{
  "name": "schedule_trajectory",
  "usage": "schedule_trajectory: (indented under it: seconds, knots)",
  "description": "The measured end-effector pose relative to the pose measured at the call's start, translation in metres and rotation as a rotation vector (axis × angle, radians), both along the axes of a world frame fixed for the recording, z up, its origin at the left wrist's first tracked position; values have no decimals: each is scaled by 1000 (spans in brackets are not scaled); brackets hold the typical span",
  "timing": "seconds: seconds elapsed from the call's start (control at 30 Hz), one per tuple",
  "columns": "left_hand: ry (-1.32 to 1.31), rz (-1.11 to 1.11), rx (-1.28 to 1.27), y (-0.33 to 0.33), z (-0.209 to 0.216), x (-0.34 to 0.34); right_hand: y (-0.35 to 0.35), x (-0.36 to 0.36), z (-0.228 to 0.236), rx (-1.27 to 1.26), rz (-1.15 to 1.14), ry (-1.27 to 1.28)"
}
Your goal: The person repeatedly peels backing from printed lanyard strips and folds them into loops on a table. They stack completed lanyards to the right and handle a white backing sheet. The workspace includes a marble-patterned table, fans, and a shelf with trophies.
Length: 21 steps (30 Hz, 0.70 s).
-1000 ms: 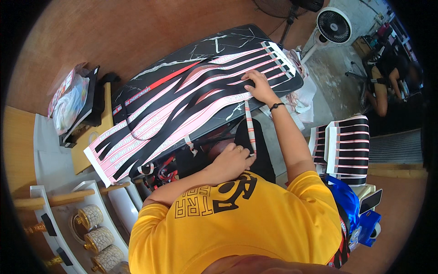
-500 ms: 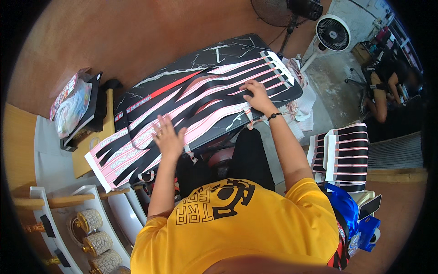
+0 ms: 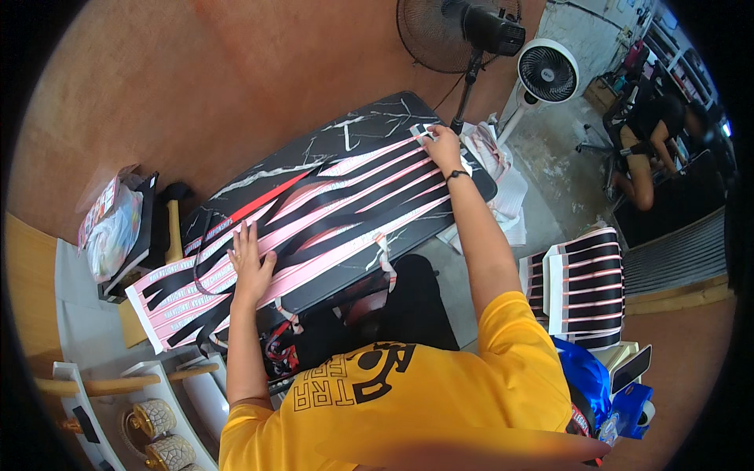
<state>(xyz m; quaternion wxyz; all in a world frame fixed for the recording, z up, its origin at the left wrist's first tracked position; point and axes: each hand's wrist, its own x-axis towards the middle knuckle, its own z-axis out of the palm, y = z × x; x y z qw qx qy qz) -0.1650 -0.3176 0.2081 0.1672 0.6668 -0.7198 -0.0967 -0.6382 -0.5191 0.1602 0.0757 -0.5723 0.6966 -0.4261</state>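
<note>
A long sheet of pink, white and black strips (image 3: 338,206) lies spread across a black marble-patterned table (image 3: 353,129). My left hand (image 3: 250,265) rests flat on the sheet's left part with fingers spread. At the end of my stretched arm, my right hand (image 3: 441,146) pinches the strips' far right end at the table edge. It wears a dark wristband. A loose strip (image 3: 385,263) hangs over the near table edge. My yellow shirt fills the lower frame.
Right of the table are a black standing fan (image 3: 479,27), a white fan (image 3: 547,72) and crumpled white sheets (image 3: 499,169). A stack of striped sheets (image 3: 585,286) sits at my right. Another person (image 3: 652,149) sits far right. A bag (image 3: 110,231) is left.
My left hand rose from my lap onto the sheet and slid toward its left part. My right hand moved further out to the strips' far right end.
</note>
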Motion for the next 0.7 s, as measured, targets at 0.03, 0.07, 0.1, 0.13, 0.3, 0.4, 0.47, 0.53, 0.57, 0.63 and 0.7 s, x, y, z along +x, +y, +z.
schedule_trajectory:
  seconds: [0.03,0.07,0.1,0.13,0.3,0.4,0.47,0.53,0.57,0.63,0.7]
  knots:
    - [1,-28,-35,-8,4,-11,-11,0,-1,-5,-38,14]
    - [35,-82,-79,-17,8,-24,-19,2,-1,-24,-50,38]
    - [26,-93,-68,-25,12,-38,-24,7,-2,21,-91,50]
    - [38,-142,-101,-34,16,-52,-24,14,-3,1,-144,47]
    - [10,-364,-173,-91,37,-123,-16,33,-2,14,-253,57]
    - [24,-504,-167,-136,36,-169,-15,32,0,43,-250,38]
    - [107,-594,-170,-171,28,-202,-17,30,0,36,-248,27]
    - [228,-576,-76,-209,14,-235,-20,27,-2,3,-224,-7]
    - [302,-573,-22,-231,7,-251,-20,26,-3,-14,-211,-19]
    - [310,-561,-41,-263,-9,-274,-22,26,-5,-36,-213,-13]
    - [322,-509,26,-291,-21,-294,-23,26,-6,-18,-207,-38]
